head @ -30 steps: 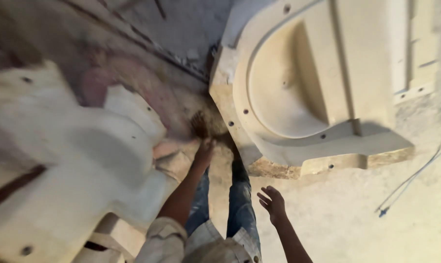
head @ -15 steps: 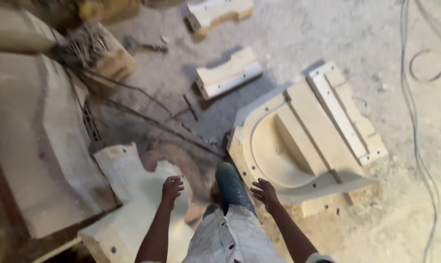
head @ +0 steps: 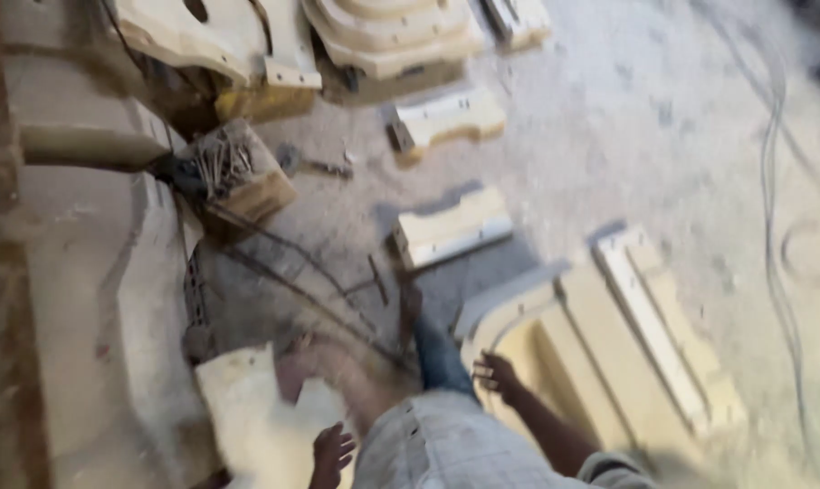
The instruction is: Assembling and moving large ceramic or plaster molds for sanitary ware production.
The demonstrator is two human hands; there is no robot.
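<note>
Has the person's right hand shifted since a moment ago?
Yes. The right hand has come off the big cream mould's rim and hangs over its hollow.

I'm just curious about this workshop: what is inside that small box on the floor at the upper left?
The small box holds a heap of thin, dark metal pieces, perhaps nails or rods; blur hides their exact kind. Whatever lies beneath that heap is covered. Both hands, left hand and right hand, are far from it.

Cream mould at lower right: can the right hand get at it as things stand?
Probably yes. The right hand hangs open just over the near rim of the cream mould, with nothing between them. The frame is blurred, so whether the fingers already touch the rim cannot be told.
</note>
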